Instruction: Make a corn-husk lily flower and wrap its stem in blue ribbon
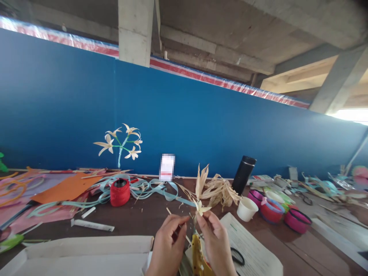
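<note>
flower [201, 208] in right hand [214, 231]

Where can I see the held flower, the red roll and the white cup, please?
Held flower [200, 209]: head view, on its pale petals.
Red roll [120, 194]: head view, on its red side.
White cup [247, 210]: head view, on its outer wall.

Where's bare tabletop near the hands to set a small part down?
Mostly bare: brown table between red spool, white box and left hand. Also right of the printed sheet, short of the magenta tub. Crowded: back left, orange paper and blue ribbon; behind the right hand, dried husks beside the black bottle.
</note>
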A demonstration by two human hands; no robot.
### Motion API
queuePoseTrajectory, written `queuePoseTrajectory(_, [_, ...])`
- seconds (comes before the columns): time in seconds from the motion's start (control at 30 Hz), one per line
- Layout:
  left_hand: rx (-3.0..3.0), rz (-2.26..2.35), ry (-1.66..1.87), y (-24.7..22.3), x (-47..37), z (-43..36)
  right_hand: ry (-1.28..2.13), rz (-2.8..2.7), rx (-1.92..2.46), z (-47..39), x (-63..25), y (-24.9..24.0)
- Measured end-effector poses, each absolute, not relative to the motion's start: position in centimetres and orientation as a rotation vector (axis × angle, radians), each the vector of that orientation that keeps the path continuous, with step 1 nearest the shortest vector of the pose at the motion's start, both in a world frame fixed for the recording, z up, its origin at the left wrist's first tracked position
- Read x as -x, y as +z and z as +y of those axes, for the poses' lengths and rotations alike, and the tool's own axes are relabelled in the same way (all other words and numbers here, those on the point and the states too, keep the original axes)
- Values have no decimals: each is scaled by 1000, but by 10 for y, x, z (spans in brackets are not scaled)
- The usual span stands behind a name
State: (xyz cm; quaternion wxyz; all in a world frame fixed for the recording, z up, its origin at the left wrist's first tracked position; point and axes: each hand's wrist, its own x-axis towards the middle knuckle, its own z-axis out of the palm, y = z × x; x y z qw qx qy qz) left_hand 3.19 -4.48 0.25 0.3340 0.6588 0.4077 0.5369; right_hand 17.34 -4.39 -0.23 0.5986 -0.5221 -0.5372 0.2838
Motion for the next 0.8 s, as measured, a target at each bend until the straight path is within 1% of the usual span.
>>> queuePoseTrajectory(0.13, [-1797, 1092, 1481, -13, -33, -36, 738, -1202, 1176, -42, -175, -2])
queuePoseTrajectory(0.27, [-1832, 1102, 1515, -22, -34, -32, 748, -1208, 1170, -42, -177, 0])
queuePoseTrajectory(0.53, [-1874, 1108, 1530, -27, -32, -30, 680, -1255, 1195, -42, -177, -4])
queuePoseTrajectory(0.8, [-1935, 1146, 1477, -31, -29, -30, 739, -1182, 1129, -42, -173, -5])
